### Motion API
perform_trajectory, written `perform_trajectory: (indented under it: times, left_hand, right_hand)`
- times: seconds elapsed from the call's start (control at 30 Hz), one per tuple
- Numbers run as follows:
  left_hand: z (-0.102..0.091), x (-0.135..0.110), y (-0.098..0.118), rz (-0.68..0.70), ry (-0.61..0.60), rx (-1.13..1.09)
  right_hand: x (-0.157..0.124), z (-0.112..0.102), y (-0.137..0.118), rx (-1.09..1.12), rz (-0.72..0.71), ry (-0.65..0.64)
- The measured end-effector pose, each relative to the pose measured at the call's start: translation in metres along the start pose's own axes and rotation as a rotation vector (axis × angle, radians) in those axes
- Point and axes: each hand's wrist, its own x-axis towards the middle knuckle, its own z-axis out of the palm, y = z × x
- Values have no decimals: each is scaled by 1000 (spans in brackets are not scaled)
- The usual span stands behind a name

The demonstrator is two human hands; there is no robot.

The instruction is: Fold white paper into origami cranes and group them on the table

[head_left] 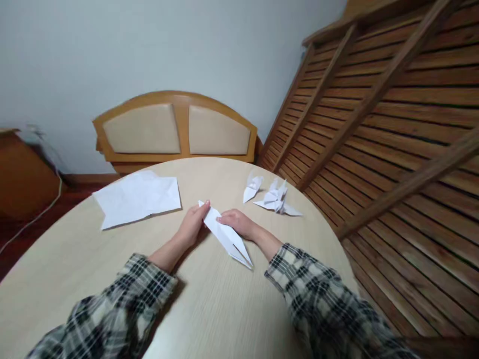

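A narrow, pointed folded paper lies on the table. The left hand pinches its far tip and the right hand presses one edge, apparently pinning the creases flat. Paper birds (two) and sheets lie beyond, clear of the hands.

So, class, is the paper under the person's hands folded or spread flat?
Folded. The paper is a long, narrow, layered shape ending in a point, unlike the spread sheets to its left.

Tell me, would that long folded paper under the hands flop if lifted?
The folded paper is probably fairly stiff, being creased into a narrow layered point. Thin and likely light, it may slide easily across the smooth table.
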Motion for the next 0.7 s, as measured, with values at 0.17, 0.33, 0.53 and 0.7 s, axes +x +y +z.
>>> perform_trajectory:
  times: [0.17, 0.33, 0.53, 0.7]
  left_hand:
    - [0, 1, -1, 34, 12, 28]
    - [3, 4, -2, 4, 21, -32]
    - [6, -4, 2, 61, -220, 238]
    - [5, -8, 4, 77, -309, 336]
  right_hand:
    - [2, -3, 6, 4, 9, 18]
    - [3, -2, 8, 95, -46, 29]
    - [7, 0, 10, 274, -118, 178]
    - [10, 0, 11, 308, -107, 253]
